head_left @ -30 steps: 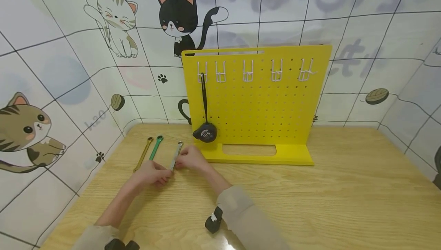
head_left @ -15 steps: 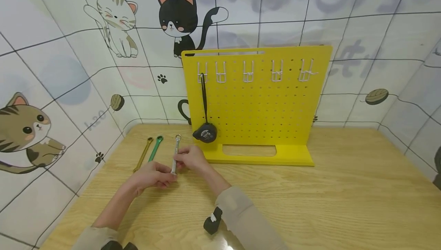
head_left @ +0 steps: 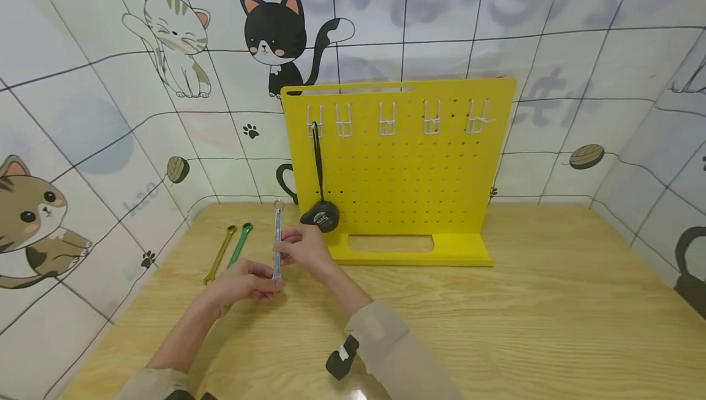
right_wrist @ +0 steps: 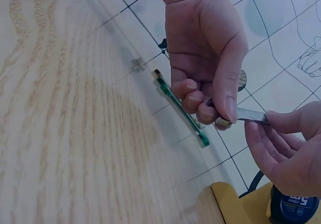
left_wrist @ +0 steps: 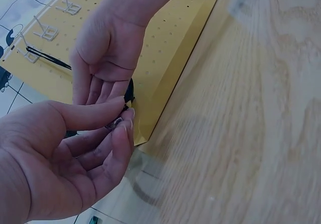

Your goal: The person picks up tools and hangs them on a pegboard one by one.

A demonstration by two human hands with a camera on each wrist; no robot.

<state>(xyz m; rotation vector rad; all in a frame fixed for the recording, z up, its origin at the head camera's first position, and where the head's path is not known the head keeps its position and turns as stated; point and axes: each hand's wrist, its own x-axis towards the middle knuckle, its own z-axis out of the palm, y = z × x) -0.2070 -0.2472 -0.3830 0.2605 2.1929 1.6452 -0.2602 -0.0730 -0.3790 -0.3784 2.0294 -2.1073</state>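
Observation:
A silver combination wrench (head_left: 277,222) stands tilted up off the table, its ring end at the top. My left hand (head_left: 242,283) pinches its lower end between thumb and fingers. Higher on the shank, my right hand (head_left: 306,248) pinches it from the right side. The right wrist view shows the bare silver shank (right_wrist: 252,115) between the two hands; in the left wrist view the fingers hide most of it. A green wrench (head_left: 239,245) and a gold wrench (head_left: 220,255) lie on the table beyond my left hand.
A yellow pegboard (head_left: 397,185) stands at the back of the wooden table (head_left: 496,326), with several white wire hooks (head_left: 387,119) along its top. From the leftmost hook hangs a black tape measure (head_left: 322,216) by its strap, close to my right hand. Tiled, cat-printed walls enclose the table.
The silver wrench has been raised from a low slant to a more upright pose, its ring end moving up and left. Both hands keep hold of it. The head view has shifted slightly.

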